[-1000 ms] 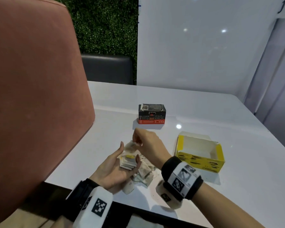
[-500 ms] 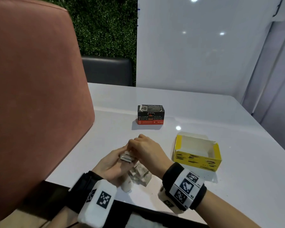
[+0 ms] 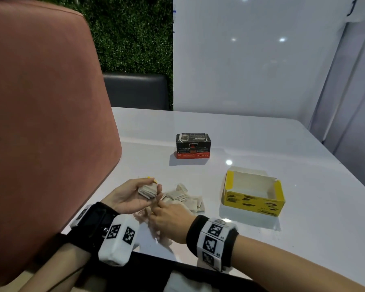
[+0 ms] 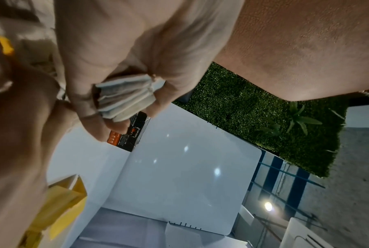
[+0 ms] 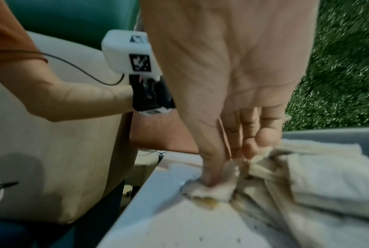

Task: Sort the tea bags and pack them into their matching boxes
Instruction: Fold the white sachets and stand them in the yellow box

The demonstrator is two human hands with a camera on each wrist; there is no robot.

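My left hand (image 3: 133, 194) holds a small stack of pale tea bags (image 3: 148, 190) between thumb and fingers; the left wrist view shows the stack (image 4: 126, 95) fanned in that grip, with a yellow tag by it. My right hand (image 3: 169, 218) is down on the loose pile of tea bags (image 3: 185, 197) on the white table (image 3: 251, 133), its thumb and fingertips (image 5: 213, 167) pinching one bag (image 5: 211, 191) near the table edge. An open yellow box (image 3: 253, 194) stands to the right. A shut black and red box (image 3: 193, 146) stands further back.
A large pink chair back (image 3: 40, 123) fills the left side, close to my left arm. A dark seat (image 3: 135, 91) and a green hedge wall (image 3: 133, 32) lie behind the table. A white panel (image 3: 251, 55) rises beyond the far edge.
My right hand left the stack in my left hand and dropped to the pile on the table. My left hand turned slightly left, keeping its stack.
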